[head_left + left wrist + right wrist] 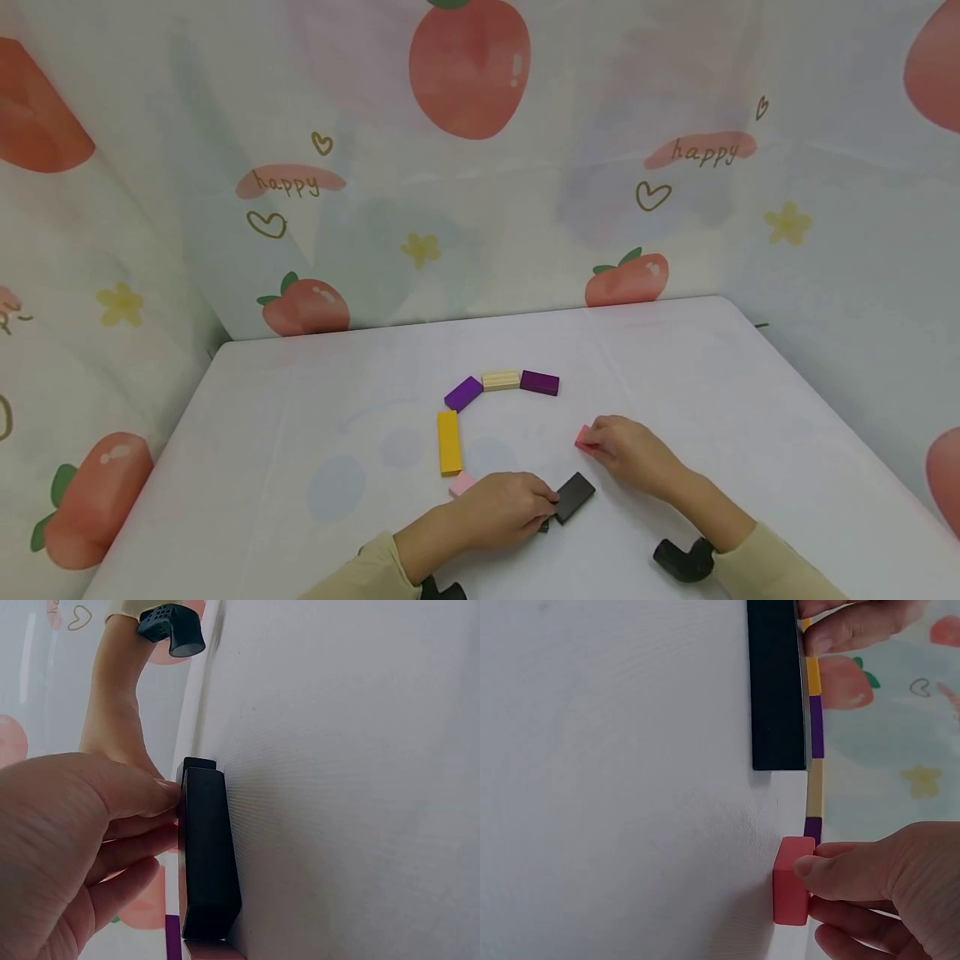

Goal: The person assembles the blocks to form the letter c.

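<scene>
My left hand (pixel 517 508) lies low on the white table (pixel 300 467), its thumb and fingertips (pixel 154 799) holding the near end of a flat black block (pixel 576 497) (pixel 206 855) (pixel 776 682). To the right, my right hand (pixel 630 450) pinches a small pink-red block (pixel 584 437) (pixel 791 881) that stands on the table, thumb (pixel 840 870) on its side. The two blocks sit apart. A small dark piece (pixel 543 526) shows under the left hand; I cannot tell what it is.
Beyond the hands an arc of flat blocks lies on the table: light pink (pixel 461 483), yellow (pixel 449 442), purple (pixel 462 393), beige (pixel 501 380), dark purple (pixel 539 382). Printed fabric walls (pixel 465 208) close in the table at the back and sides.
</scene>
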Demonstrator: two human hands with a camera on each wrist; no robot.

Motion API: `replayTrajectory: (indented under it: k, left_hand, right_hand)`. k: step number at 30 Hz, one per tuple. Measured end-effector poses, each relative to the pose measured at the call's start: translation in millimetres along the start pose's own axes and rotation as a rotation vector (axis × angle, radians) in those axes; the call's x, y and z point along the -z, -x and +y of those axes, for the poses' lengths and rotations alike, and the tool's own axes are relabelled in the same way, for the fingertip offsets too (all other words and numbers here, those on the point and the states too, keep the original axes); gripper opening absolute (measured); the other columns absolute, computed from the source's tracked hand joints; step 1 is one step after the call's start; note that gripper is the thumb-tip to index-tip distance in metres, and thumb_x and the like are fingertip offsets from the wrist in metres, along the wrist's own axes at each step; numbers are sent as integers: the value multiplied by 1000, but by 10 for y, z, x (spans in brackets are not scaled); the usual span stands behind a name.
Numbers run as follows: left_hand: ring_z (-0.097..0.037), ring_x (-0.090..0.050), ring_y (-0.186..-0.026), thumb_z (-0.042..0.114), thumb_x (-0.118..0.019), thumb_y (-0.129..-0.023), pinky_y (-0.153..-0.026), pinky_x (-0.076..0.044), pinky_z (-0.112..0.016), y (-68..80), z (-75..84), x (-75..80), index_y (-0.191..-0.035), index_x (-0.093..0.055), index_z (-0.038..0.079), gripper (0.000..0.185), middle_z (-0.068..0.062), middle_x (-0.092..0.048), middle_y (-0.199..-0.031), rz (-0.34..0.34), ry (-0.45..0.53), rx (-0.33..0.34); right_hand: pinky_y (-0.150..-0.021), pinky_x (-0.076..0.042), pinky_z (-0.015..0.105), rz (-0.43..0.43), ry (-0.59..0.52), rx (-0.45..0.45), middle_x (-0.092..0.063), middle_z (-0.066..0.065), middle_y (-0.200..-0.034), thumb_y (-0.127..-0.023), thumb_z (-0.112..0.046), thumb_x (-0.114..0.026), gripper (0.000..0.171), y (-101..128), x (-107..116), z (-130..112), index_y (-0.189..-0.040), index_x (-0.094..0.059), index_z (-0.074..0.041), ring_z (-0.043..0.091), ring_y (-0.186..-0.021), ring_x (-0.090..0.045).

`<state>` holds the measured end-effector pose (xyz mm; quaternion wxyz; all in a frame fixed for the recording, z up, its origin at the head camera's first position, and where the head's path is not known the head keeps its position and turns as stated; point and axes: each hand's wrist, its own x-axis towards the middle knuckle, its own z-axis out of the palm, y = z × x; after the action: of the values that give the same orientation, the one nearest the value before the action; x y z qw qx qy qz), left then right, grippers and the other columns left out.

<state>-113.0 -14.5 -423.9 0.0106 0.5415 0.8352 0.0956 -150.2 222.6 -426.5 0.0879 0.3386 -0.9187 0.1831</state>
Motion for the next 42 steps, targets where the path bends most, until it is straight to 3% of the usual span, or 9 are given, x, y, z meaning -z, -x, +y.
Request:
replayTrajectory:
  k: [9, 24, 32, 42]
  left_hand:
    - [-1, -55, -102, 16, -62, -88, -87, -40, -11, 0, 2, -7, -105, -71, 12, 19, 6, -63, -108, 15, -8, -1]
    - [-3, -56, -102, 16, -62, -88, -85, -41, -12, -14, 9, -16, -105, -71, 13, 19, 6, -64, -108, 11, -57, -23]
    - [-2, -56, -101, 17, -62, -88, -85, -41, -12, -20, 19, 1, -105, -71, 15, 19, 7, -63, -107, 0, -76, -19]
    - [-2, -56, -99, 16, -62, -88, -84, -42, -11, -32, 31, 29, -104, -72, 15, 19, 7, -64, -106, -6, -81, -19]
  right_hand:
    - [-59, -47, 22, -7, -9, -12, -54, -9, -72, -74, -1, -73, 12, 77, 4, -78, -85, -73, -5, 4, -66, -45]
    - [-61, -47, 19, 102, -25, 140, -56, -9, -74, -69, 3, -75, 16, 167, -32, -111, -82, -72, -6, 4, -69, -49]
    - [-63, -50, 22, 58, -42, 117, -57, -10, -78, -71, 2, -74, 16, 207, -11, -167, -85, -72, -7, 4, -72, -51]
    - [-66, -51, 23, 79, -43, 135, -59, -8, -80, -70, 3, -74, 19, 226, -27, -176, -86, -73, -6, 6, -74, -55]
